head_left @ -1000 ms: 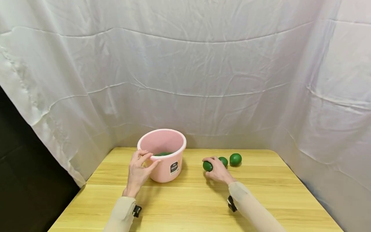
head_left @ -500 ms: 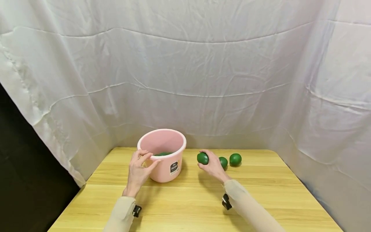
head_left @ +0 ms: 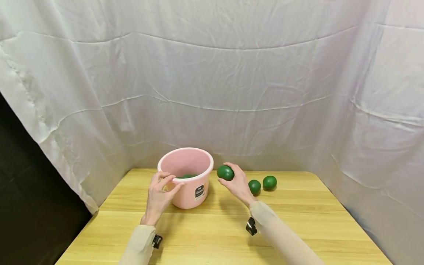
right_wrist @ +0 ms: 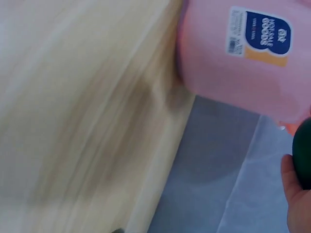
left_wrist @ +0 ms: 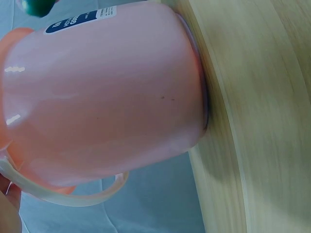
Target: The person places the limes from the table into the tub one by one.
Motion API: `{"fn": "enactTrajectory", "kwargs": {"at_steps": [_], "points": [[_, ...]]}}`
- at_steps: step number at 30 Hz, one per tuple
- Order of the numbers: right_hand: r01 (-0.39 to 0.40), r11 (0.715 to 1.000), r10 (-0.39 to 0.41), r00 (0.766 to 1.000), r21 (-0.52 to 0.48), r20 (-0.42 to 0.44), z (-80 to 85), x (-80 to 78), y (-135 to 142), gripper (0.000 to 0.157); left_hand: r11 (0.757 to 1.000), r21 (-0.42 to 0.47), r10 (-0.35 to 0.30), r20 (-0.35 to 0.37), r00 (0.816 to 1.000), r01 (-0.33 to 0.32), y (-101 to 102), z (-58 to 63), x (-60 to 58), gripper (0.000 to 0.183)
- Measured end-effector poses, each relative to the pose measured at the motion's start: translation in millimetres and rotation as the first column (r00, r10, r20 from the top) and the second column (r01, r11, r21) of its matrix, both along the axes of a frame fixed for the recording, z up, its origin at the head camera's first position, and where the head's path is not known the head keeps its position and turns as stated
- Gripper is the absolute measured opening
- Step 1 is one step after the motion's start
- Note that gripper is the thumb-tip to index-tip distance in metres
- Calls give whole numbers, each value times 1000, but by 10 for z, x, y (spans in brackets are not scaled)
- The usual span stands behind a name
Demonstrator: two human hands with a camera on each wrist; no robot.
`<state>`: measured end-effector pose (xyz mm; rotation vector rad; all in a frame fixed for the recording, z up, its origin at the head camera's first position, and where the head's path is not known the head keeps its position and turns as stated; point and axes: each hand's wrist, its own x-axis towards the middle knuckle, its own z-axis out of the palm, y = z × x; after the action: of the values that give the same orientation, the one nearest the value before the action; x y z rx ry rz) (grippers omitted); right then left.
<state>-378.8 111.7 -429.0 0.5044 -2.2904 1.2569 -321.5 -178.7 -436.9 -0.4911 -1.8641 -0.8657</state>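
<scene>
White cloth [head_left: 212, 77] hangs behind a wooden table [head_left: 205, 235], and on the table's left half the pink bucket [head_left: 185, 197] stands upright, mouth up. From where I stand, the left hand [head_left: 158, 198] is at its near-left rim, fingers and thumb pinching the edge. The right hand [head_left: 239, 187] is on the other side, its fingers above and thumb below, clamped on a green fruit [head_left: 225, 172]. That fruit is off the table, just right of the bucket and about level with the rim, beside the mouth rather than over it. Its longer axis seems to run roughly sideways, toward the bucket. Two loose fruits [head_left: 254, 187] sit near each other, to the right of the right hand. Low inside the bucket, some green shapes [head_left: 187, 176] show; I cannot count them.
</scene>
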Motion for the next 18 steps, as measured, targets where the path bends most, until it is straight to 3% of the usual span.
{"fn": "enactTrajectory", "kwargs": {"at_steps": [6,13,18], "points": [[3,999,-5,998,-35,-61,98,13,-87,57,1000,-4,-4,-22,1000,4,-2,-7,-5,37],[45,989,-45,999,-143,-1,156,10,-154,59,1000,-6,-8,-37,999,7,-6,-29,-11,36],[28,981,-21,999,-193,37,238,17,-232,59,1000,-3,-10,-42,999,10,-9,-18,-22,36]]}}
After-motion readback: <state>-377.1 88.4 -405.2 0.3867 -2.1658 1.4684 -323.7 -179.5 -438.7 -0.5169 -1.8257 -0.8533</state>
